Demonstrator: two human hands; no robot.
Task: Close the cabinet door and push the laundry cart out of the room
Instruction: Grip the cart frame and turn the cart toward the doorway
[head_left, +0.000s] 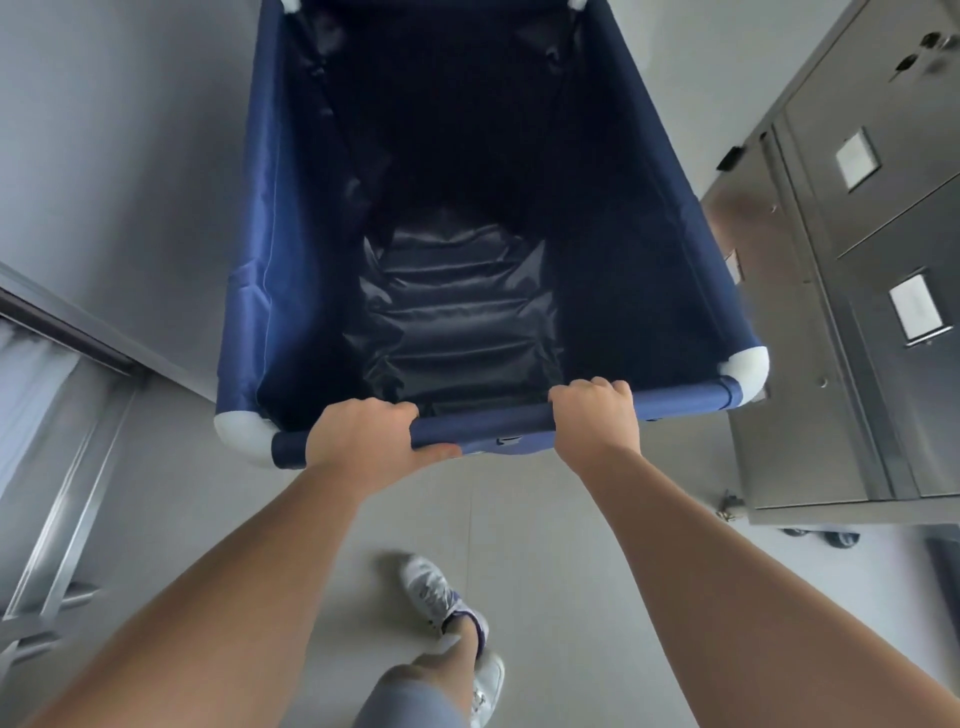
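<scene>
A tall laundry cart (270, 270) of dark blue fabric fills the middle of the view, with white plastic corner caps and nothing visible inside. Its near top rail (488, 423) runs across in front of me. My left hand (363, 436) is wrapped around the left part of that rail. My right hand (595, 415) grips the rail further right. The stainless steel cabinet (852, 322) stands at the right, and its doors with label holders look flush and closed.
A steel frame with a glass panel (62, 415) lies along the left edge. The grey floor (519, 551) spreads under me, with my feet in white trainers (441, 597) just behind the cart. Small castors (821, 538) show under the cabinet.
</scene>
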